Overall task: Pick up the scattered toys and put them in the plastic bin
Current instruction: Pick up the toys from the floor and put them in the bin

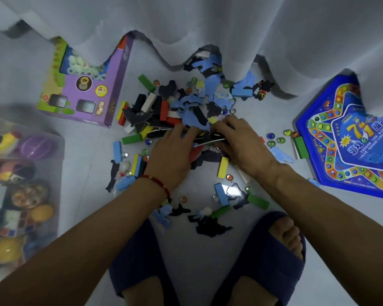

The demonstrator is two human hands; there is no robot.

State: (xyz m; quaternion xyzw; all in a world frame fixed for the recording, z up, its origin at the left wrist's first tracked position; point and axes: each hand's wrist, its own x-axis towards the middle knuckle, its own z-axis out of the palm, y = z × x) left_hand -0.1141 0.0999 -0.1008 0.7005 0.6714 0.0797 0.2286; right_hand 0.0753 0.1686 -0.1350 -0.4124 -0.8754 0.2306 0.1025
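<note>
Nearest you, your slippered feet (pixel 259 261) stand on the floor (pixel 91 151). Just beyond them, your left hand (pixel 173 151) and right hand (pixel 241 144) both grip a bunch of flat puzzle pieces (pixel 210 138) at the near edge of the toy pile (pixel 175 102), fingers curled round it. The plastic bin (pixel 58 155) sits well apart to your left, and farther off hangs the curtain (pixel 208 25).

Dim, bluish light — soft focus, wide-angle bending at edges.
</note>
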